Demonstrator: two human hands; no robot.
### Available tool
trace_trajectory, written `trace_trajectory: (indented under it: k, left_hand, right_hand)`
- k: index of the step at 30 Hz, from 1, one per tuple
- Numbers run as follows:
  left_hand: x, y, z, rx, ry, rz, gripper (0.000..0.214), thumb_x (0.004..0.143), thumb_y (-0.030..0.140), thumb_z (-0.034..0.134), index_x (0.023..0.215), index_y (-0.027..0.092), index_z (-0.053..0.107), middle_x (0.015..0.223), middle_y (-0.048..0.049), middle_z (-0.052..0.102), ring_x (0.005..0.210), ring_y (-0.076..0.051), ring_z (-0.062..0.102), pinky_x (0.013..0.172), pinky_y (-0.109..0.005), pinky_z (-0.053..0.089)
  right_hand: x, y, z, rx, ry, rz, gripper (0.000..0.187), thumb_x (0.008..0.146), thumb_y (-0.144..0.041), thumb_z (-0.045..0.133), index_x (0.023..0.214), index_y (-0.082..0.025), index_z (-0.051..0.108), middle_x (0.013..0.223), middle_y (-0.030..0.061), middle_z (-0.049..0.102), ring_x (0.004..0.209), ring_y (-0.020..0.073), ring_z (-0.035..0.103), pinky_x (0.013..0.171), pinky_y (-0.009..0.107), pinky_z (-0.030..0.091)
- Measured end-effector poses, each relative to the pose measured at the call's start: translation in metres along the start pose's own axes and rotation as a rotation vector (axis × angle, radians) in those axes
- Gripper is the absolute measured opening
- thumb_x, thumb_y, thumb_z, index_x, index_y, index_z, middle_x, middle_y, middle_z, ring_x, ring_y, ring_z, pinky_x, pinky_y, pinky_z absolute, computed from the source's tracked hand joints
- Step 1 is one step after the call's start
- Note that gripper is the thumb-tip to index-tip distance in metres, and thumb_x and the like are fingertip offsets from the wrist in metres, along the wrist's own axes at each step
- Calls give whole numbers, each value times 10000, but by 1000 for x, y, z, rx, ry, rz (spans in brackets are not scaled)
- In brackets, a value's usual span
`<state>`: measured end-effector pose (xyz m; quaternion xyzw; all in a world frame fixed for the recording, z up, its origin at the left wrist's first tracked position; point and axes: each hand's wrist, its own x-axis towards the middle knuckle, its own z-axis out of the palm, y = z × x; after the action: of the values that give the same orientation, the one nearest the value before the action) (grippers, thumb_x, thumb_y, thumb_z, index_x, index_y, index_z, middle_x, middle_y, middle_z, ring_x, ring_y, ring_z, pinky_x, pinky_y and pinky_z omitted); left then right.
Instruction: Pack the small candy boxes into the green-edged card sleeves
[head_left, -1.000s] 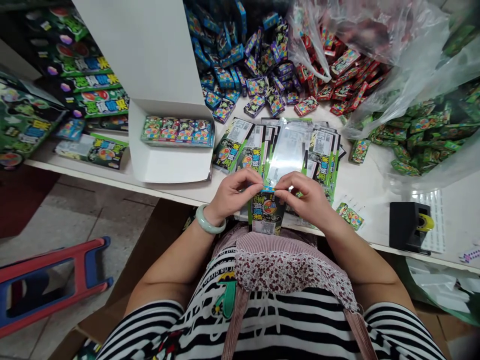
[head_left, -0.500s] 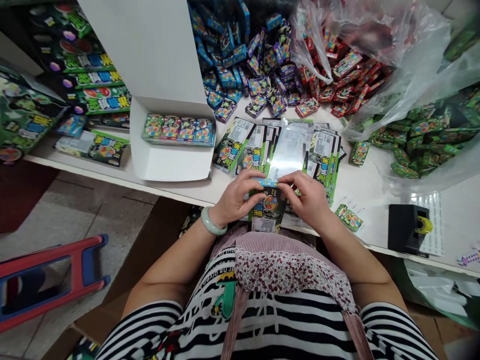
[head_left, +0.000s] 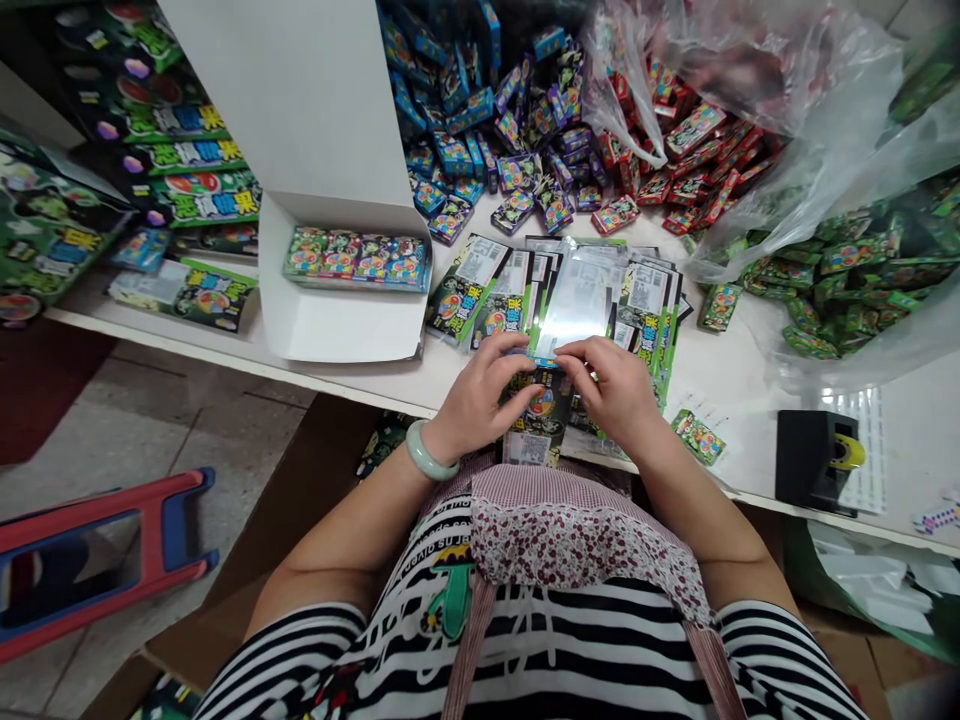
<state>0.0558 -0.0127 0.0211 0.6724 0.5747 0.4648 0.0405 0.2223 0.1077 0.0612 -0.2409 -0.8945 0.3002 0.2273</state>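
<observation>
At the table's front edge, my left hand (head_left: 480, 395) and my right hand (head_left: 611, 388) meet over a black printed packet (head_left: 541, 412) with a colour wheel and a code panel. A narrow strip of a small blue candy box (head_left: 543, 362) shows at the packet's far end. My left fingertips touch its left side, with the thumb stretched apart over the packet. My right thumb and forefinger pinch its right end. Just beyond lie fanned printed packets (head_left: 506, 312) and a shiny clear sleeve (head_left: 579, 290).
An open white carton (head_left: 337, 335) holds a row of small boxes (head_left: 356, 257). Behind are heaps of blue (head_left: 454, 155), purple (head_left: 517, 172) and red boxes (head_left: 694, 130). Green boxes (head_left: 855, 255) lie in a plastic bag at right, near a black tape dispenser (head_left: 806, 455).
The blue box shows less now, having sunk down at the packet's far end. My left hand has shifted slightly right; my right hand stays at the box's right end.
</observation>
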Motion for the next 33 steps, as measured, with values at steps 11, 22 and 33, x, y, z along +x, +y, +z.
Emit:
trace_trajectory:
  k: [11,22,33]
  left_hand:
    - [-4,-1,5,58,8,-22,318,885,225,664,1168,242,519,1279,-120,573,1211,-275,578,1006,-502,521]
    - [8,12,6,-89,-33,-162,305,823,148,657,1008,230,429,1237,-115,545,1212,-261,550,1023,-492,483]
    - [9,15,14,-167,-33,-173,344,798,123,658,963,237,378,1291,-130,506,1264,-264,513,1031,-497,465]
  right_hand:
    - [1,4,2,-16,-12,16,220,989,-345,500,926,-246,685,846,47,722,813,195,660,703,347,486]
    - [2,5,0,70,0,37,168,965,-311,543,895,-232,673,839,39,708,782,179,646,712,339,483]
    - [7,0,-5,391,-109,360,132,843,-289,661,761,-219,583,761,-11,635,649,113,534,582,283,398]
